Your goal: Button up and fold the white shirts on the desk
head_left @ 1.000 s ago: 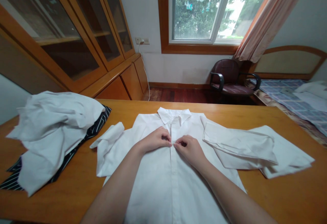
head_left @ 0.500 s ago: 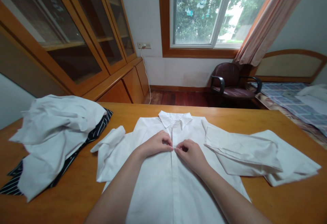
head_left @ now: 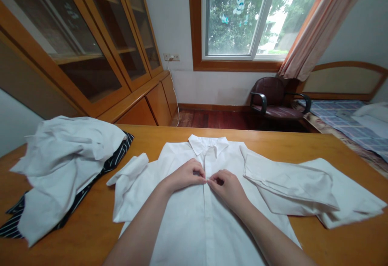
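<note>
A white collared shirt [head_left: 184, 225] lies front side up, its collar pointing at the far edge of the table. Below the collar, my left hand [head_left: 191, 174] pinches the front placket from the left. My right hand [head_left: 224, 183] pinches the same strip from the right, the fingertips of both hands nearly meeting. Any button between them is hidden by the fingers. The sleeve on the right [head_left: 291, 181] is folded over itself and stretches outward, while the left sleeve [head_left: 130, 177] is bunched beside the shirt body.
Crumpled white cloth [head_left: 72, 153] lies over a black striped cloth [head_left: 117, 157] on the wooden table [head_left: 303, 140] at left. Beyond the table are a glass-fronted cabinet [head_left: 121, 55], an armchair [head_left: 273, 98] and a bed [head_left: 348, 116].
The whole view has shifted slightly, so everything sits a little lower. Both hands keep their pinch at the same spot on the placket.
</note>
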A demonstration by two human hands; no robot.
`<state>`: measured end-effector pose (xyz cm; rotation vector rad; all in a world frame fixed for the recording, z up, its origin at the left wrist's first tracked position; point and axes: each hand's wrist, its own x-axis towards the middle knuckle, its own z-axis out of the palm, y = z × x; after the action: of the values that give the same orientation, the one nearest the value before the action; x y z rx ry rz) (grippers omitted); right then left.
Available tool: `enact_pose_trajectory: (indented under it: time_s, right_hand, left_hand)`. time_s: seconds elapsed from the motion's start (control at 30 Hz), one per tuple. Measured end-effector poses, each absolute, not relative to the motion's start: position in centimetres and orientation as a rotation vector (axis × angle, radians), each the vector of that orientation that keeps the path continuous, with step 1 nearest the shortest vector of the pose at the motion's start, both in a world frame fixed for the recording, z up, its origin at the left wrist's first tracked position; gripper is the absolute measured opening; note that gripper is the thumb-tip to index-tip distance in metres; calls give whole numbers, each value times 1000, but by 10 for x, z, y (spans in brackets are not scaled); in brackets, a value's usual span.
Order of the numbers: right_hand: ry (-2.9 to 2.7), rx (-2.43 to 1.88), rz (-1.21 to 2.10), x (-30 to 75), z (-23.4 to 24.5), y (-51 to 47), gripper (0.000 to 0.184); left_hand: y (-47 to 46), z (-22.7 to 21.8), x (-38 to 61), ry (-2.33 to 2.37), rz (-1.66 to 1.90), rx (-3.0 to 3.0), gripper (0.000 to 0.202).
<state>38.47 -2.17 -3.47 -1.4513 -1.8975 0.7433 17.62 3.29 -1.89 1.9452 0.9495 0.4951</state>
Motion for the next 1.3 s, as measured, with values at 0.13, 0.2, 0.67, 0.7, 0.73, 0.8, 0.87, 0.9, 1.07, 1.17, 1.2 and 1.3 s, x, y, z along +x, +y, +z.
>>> enact_pose_trajectory:
  time_s: [0.13,0.2,0.67,0.7,0.73,0.8,0.87,0.9,1.07,1.17,1.2,1.3]
  right_hand:
    - [-1910,-1437,744,386,-35,-22,8]
    - [-1910,-1431,749,386,-35,-23,6]
    - [-1912,-1387,786,389,-35,-23,7]
    - [-1913,-1385,791,389,-35,-22,7]
    - [-1914,-1384,795,389,-35,-22,7]
    - [-1916,-1385,796,389,-37,-22,7]
    - [-1910,-1383,797,389,-39,-21,7]
    - [-1900,-1379,800,389,-40,-20,7]
    - [-1852,-1339,811,392,-43,-20,22]
    - [-1936,-1246,817,393,-41,-20,43]
    - [-1974,-1212,814,394,-40,-20,44]
    - [-2035,-1169,773,393,-39,-19,39]
  left_hand:
    - [33,-16,177,941,503,1931,13]
    - [33,-15,177,941,505,1921,12]
    - [32,-13,178,947,515,1902,9]
    - [32,-13,178,944,517,1904,9]
    - [32,-14,177,943,519,1907,10]
    - [32,-15,177,944,519,1915,11]
    - [33,-15,177,946,515,1919,12]
    - [33,-16,177,946,511,1918,12]
    - [32,-16,177,944,510,1904,9]
    - [31,-15,177,942,496,1914,7]
    - [31,-15,177,945,492,1920,7]
    - [31,-16,178,948,491,1938,7]
